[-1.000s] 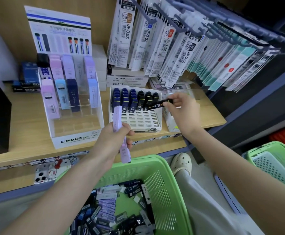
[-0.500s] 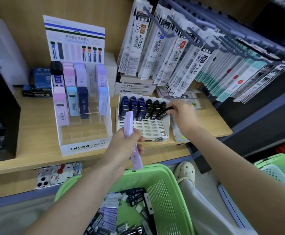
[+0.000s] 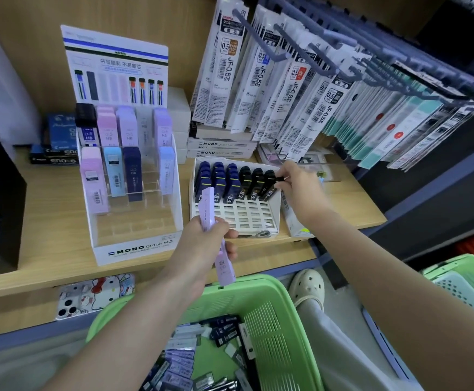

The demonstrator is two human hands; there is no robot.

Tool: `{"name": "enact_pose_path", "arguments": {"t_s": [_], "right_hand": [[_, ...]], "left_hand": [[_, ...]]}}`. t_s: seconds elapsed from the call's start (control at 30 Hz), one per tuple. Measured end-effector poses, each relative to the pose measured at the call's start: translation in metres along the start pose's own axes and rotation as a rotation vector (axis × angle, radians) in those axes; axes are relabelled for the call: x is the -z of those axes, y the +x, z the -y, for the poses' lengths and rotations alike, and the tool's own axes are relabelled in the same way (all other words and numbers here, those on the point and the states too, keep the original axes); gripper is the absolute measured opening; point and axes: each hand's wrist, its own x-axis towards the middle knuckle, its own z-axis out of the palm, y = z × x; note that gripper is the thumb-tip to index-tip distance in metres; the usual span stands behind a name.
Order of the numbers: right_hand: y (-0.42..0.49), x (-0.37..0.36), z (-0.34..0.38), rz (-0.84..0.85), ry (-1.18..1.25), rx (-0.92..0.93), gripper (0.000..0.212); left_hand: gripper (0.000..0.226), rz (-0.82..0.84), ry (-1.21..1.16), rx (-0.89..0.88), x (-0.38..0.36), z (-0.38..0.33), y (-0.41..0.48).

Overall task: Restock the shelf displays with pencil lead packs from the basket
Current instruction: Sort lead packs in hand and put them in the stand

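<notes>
My left hand (image 3: pixel 205 241) grips lilac pencil lead packs (image 3: pixel 211 221) upright above the green basket (image 3: pixel 272 314), in front of the shelf edge. My right hand (image 3: pixel 300 190) pinches the top of a black lead pack (image 3: pixel 269 183) standing in the rightmost column of the white slotted tray (image 3: pixel 238 215), beside rows of navy and black packs. The basket holds several loose black, grey and lilac packs (image 3: pixel 190 359). The clear MONO display (image 3: pixel 134 193) to the left holds pink, blue, navy and lilac packs, with empty slots in front.
Hanging refill packets (image 3: pixel 286 80) on hooks crowd the space above and right of the tray. MONO refill boxes (image 3: pixel 221 148) are stacked behind it. A phone (image 3: pixel 94 294) lies on the lower ledge. A second green basket (image 3: pixel 464 280) and a white clog (image 3: pixel 307 286) are on the floor at right.
My right hand has carried the black pack down from above the tray into its rightmost column. The left hand has kept its lilac packs roughly still. The camera view tilted down slightly.
</notes>
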Motion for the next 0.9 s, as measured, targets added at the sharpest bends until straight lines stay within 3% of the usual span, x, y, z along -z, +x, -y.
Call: {"name": "enact_pose_path", "arguments": {"t_s": [0.13, 0.27, 0.5, 0.6, 0.67, 0.8, 0.9], "right_hand": [[0.0, -0.005, -0.002, -0.069, -0.012, 0.064, 0.014], [0.003, -0.007, -0.006, -0.036, 0.034, 0.139, 0.015], [-0.004, -0.005, -0.004, -0.047, -0.061, 0.151, 0.026], [-0.029, -0.006, 0.016, -0.153, 0.157, 0.148, 0.02], [-0.048, -0.007, 0.034, -0.015, 0.382, 0.074, 0.015], [-0.082, -0.007, 0.063, 0.418, 0.736, -0.037, 0.018], [-0.092, -0.011, 0.071, 0.492, 0.846, -0.06, 0.012]], "left_hand": [[0.018, 0.001, -0.002, 0.008, 0.0, -0.001, 0.002], [0.019, -0.003, 0.0, 0.011, -0.001, 0.0, 0.003], [0.007, -0.019, -0.082, -0.009, -0.002, 0.0, 0.002], [0.007, -0.051, -0.199, -0.045, -0.001, -0.002, 0.003], [0.006, -0.079, -0.242, -0.086, -0.001, -0.003, 0.004], [0.008, -0.12, -0.222, -0.145, -0.001, -0.001, 0.004], [0.011, -0.117, -0.237, -0.157, 0.0, 0.0, 0.004]]}}
